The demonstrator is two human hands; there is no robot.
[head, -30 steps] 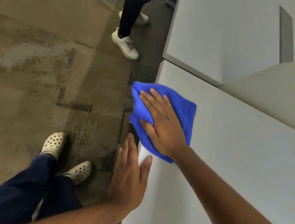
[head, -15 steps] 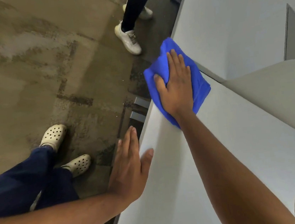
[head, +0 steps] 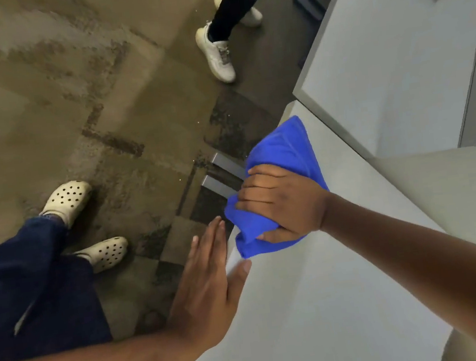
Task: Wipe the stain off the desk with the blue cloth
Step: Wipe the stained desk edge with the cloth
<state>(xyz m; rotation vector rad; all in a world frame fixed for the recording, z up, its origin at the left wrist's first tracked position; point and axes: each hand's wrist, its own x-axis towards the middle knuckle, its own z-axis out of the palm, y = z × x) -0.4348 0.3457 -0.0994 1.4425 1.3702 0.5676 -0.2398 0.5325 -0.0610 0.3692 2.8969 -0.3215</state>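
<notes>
Two hands work at the near edge of the pale worktop (head: 321,305) in the lower half of the frame. Right hand (head: 281,202) is clenched around the blue cloth (head: 282,150), which is bunched under the palm at centre frame, one corner fanning out toward the upper right across the surface and the lower folds spilling just past the worktop's left edge. Gripping it in a wad rather than flat probably lets the person bear down harder on one spot or gather the cloth for another pass. Left hand (head: 210,285) lies open and flat, fingers together, holding nothing; its palm rests along the worktop's edge just below the cloth, likely as a brace while the other arm scrubs. No stain can be made out on the bare surface, so it may lie beneath the cloth or be gone already. Cream perforated clogs (head: 66,198) stand on the mottled floor (head: 55,97) at left, and another person's white sneaker (head: 217,58) shows at top centre.
</notes>
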